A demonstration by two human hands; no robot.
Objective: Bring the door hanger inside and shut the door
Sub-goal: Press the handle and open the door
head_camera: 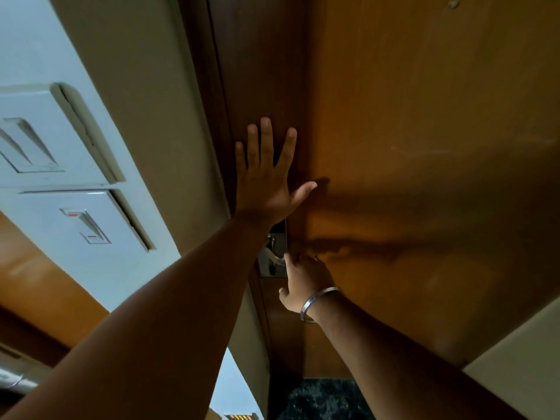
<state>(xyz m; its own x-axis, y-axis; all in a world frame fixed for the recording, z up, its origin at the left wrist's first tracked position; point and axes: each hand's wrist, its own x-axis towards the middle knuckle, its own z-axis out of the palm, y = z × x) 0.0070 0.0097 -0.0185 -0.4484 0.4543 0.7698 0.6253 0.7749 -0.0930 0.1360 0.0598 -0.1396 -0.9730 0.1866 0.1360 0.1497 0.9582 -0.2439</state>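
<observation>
The brown wooden door (424, 147) fills the right of the head view and lies against its dark frame (218, 86). My left hand (266, 177) is pressed flat on the door near its edge, fingers spread. Below it, my right hand (306, 280), with a metal bangle on the wrist, is curled at the metal lock plate and handle (274, 256); the handle is mostly hidden by the fingers. No door hanger shows in view.
A white wall (136, 86) runs left of the frame, carrying two white switch plates (45, 140) (88, 225). Dark stone flooring (321, 398) shows below the door. A wooden panel (39, 283) lies at the lower left.
</observation>
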